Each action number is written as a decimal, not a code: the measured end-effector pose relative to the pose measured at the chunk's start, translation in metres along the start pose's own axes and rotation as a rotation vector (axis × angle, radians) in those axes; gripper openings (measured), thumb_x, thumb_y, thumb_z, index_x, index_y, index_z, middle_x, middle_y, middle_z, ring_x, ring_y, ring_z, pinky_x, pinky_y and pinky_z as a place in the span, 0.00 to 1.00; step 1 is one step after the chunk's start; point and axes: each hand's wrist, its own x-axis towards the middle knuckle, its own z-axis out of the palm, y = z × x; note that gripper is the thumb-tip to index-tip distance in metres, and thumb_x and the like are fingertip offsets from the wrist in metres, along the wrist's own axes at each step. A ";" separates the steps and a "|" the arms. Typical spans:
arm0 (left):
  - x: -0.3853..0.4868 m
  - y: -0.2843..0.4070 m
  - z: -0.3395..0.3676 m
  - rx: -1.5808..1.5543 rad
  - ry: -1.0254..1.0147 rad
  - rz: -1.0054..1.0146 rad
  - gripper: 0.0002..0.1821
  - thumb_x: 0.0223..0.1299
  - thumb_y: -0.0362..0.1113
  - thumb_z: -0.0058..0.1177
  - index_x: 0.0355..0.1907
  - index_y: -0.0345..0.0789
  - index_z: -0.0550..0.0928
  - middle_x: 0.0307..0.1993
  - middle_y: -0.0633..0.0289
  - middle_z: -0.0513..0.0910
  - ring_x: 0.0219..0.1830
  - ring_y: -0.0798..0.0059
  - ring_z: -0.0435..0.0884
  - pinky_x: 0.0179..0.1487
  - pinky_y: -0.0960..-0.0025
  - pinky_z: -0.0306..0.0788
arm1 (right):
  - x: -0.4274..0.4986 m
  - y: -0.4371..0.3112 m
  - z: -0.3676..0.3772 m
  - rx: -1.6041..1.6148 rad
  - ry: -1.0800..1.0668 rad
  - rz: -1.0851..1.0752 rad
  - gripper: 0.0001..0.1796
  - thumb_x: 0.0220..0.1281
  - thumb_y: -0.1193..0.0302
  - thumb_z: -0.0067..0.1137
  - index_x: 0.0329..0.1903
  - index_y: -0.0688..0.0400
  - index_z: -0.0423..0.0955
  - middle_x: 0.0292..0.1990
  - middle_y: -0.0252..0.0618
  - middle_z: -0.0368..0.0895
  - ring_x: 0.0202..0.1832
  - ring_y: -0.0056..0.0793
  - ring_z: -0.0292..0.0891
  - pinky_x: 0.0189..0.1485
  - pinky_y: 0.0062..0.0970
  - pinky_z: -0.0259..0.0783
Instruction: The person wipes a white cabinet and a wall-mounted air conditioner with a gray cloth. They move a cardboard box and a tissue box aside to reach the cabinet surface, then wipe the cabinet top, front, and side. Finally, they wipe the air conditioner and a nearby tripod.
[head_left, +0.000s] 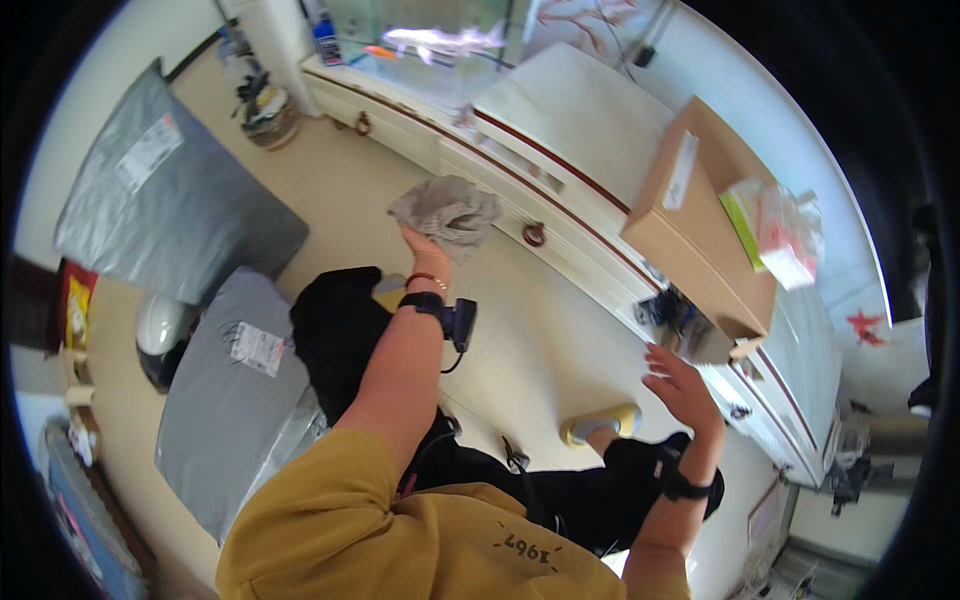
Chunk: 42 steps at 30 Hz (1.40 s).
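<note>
A crumpled grey-beige cloth (448, 210) is held out in my left hand (426, 251), above the floor and before the long white cabinet (480, 169). The cloth covers most of my fingers. My right hand (681, 390) is raised with its fingers apart and nothing in it. It is just below an upright cardboard box (697, 232), which stands against the cabinet top; whether they touch is not plain. A green-and-white pack (742, 221) and a plastic-wrapped pack of tissues (787, 240) are at the box's far side.
A large grey wrapped parcel (180, 195) stands at the left, and a second grey parcel (232, 390) is beside my left leg. A white helmet (161, 324) lies between them and the wall. On the cabinet is a fish tank (435, 56). A basket (271, 127) stands on the floor.
</note>
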 end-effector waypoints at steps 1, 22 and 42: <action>-0.005 -0.001 -0.006 0.040 0.029 0.008 0.35 0.72 0.63 0.35 0.65 0.37 0.75 0.63 0.55 0.77 0.63 0.51 0.75 0.68 0.50 0.68 | 0.006 0.006 0.004 0.088 -0.061 0.082 0.31 0.65 0.64 0.65 0.68 0.57 0.70 0.55 0.46 0.82 0.54 0.40 0.79 0.58 0.34 0.73; -0.064 -0.009 -0.063 0.185 -0.017 -0.230 0.34 0.70 0.59 0.38 0.64 0.33 0.75 0.62 0.48 0.78 0.62 0.46 0.76 0.67 0.42 0.68 | 0.023 0.000 0.029 -0.423 0.002 -0.110 0.29 0.65 0.55 0.60 0.64 0.57 0.72 0.55 0.50 0.80 0.58 0.50 0.74 0.59 0.43 0.71; -0.094 -0.015 -0.049 0.311 -0.002 -0.449 0.38 0.71 0.61 0.37 0.68 0.30 0.70 0.68 0.48 0.70 0.68 0.47 0.68 0.70 0.40 0.62 | 0.024 -0.013 0.035 -0.544 0.000 -0.059 0.27 0.64 0.57 0.61 0.62 0.56 0.72 0.49 0.49 0.81 0.53 0.50 0.76 0.54 0.44 0.73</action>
